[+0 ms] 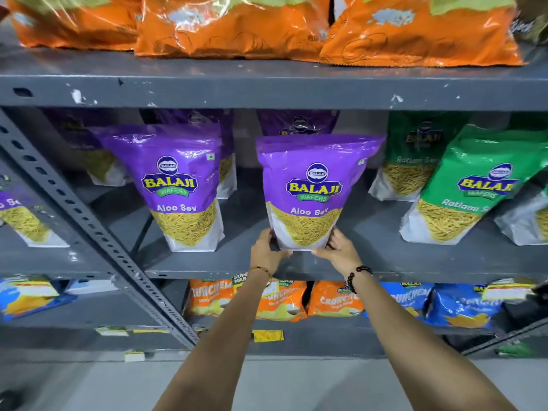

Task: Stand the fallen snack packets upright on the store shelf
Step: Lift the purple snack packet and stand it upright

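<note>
A purple Aloo Sev packet [311,185] stands upright near the front of the grey middle shelf [231,262]. My left hand [268,247] grips its lower left corner and my right hand [338,247] grips its lower right corner. A second purple Aloo Sev packet [178,185] stands upright to its left. More purple packets [298,123] stand behind them, partly hidden. Green Ratlami Sev packets [474,185] stand upright at the right.
Large orange bags [231,25] fill the top shelf. Orange packets [281,301] and blue packets [462,304] lie on the lower shelf. A slotted grey diagonal brace [89,221] crosses the left side. Another purple packet [20,215] stands at far left.
</note>
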A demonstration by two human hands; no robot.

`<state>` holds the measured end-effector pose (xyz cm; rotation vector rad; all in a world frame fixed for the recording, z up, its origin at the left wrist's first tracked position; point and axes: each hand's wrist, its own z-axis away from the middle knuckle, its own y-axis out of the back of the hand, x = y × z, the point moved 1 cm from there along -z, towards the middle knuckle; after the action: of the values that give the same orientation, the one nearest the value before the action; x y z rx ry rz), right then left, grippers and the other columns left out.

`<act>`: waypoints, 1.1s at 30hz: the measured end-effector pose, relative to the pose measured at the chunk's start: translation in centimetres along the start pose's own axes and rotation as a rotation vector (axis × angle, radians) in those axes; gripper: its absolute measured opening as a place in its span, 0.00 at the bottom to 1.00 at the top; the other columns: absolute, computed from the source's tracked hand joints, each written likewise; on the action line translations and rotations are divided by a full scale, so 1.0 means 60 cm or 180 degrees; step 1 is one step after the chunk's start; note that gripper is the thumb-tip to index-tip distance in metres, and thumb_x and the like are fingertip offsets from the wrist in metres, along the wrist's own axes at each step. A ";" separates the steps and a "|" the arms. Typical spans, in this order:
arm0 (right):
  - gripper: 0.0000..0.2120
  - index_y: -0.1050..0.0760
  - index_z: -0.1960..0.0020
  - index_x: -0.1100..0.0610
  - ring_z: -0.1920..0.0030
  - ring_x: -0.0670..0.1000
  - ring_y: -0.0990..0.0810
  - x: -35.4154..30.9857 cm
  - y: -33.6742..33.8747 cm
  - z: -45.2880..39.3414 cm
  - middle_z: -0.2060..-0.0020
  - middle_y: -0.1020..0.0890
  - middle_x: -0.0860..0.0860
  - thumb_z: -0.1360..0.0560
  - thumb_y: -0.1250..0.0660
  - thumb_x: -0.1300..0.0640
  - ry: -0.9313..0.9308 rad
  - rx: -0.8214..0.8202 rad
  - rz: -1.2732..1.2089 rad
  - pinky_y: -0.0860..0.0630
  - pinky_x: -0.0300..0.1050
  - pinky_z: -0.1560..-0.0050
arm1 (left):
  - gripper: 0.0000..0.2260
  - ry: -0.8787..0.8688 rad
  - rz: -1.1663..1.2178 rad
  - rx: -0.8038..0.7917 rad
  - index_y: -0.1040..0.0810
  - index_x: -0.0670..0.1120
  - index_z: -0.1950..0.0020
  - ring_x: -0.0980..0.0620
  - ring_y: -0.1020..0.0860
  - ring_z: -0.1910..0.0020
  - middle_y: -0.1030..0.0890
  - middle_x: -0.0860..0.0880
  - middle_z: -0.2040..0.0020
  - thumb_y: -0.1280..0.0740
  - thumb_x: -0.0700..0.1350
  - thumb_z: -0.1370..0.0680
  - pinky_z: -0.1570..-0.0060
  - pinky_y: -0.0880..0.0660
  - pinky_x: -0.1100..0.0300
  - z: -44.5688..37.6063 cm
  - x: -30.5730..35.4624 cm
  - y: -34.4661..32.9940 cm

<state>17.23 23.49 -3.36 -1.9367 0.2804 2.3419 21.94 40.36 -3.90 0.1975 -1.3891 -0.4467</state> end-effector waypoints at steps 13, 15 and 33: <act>0.30 0.32 0.36 0.57 0.40 0.55 0.23 0.000 -0.002 -0.019 0.40 0.21 0.55 0.35 0.25 0.58 -0.0188 0.0396 0.0887 0.27 0.54 0.37 | 0.24 0.0239 -0.0104 0.0225 0.30 0.39 0.41 0.40 0.24 0.40 0.22 0.41 0.38 0.26 0.43 0.32 0.41 0.26 0.48 0.013 0.022 0.001; 0.30 0.32 0.37 0.57 0.41 0.55 0.22 0.000 -0.004 -0.018 0.41 0.20 0.56 0.35 0.25 0.58 -0.0200 0.0466 0.0917 0.26 0.53 0.38 | 0.24 0.0237 -0.0116 0.0222 0.30 0.40 0.39 0.40 0.24 0.39 0.22 0.41 0.37 0.26 0.42 0.31 0.39 0.27 0.48 0.013 0.024 0.002; 0.31 0.32 0.35 0.57 0.42 0.56 0.21 -0.005 -0.010 -0.016 0.41 0.19 0.56 0.35 0.25 0.55 -0.0153 0.0592 0.1147 0.25 0.49 0.42 | 0.24 0.0301 0.0023 0.0243 0.31 0.41 0.36 0.40 0.26 0.36 0.23 0.42 0.36 0.28 0.41 0.30 0.35 0.30 0.46 0.019 0.032 0.004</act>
<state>18.30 23.93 -3.29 -1.8673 0.8757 2.4554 21.11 39.92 -1.86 0.2723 -1.3146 -0.3740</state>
